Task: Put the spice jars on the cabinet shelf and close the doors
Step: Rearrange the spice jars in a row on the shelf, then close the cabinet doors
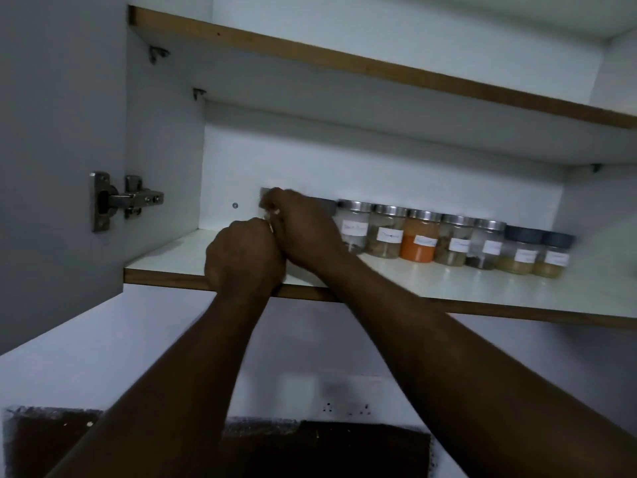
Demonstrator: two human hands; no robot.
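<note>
Your right hand (303, 229) curls over a glass jar (271, 225), mostly hidden, at the left end of the white shelf (448, 288). Your left hand (243, 257) is curled just beside it; if it holds anything, you cannot tell. To the right, round labelled jars (418, 241) stand in a row. A metal hinge (127, 198) sits on the open door (51, 132).

Row: seven clear glass spice jars with white labels (455, 243) stand upright, side by side, along the back of the shelf.
Lids: five silver metal ones, with two dark grey at the right end.
Orange-powder jar (418, 241): third from the left.
End jar (265, 193): left of the row, mostly hidden by the left hand (244, 257) and right hand (306, 229) gripping it.
Shelf: white board with a brown wooden edge (448, 288).
Door: pale grey left door (51, 132), standing open.
</note>
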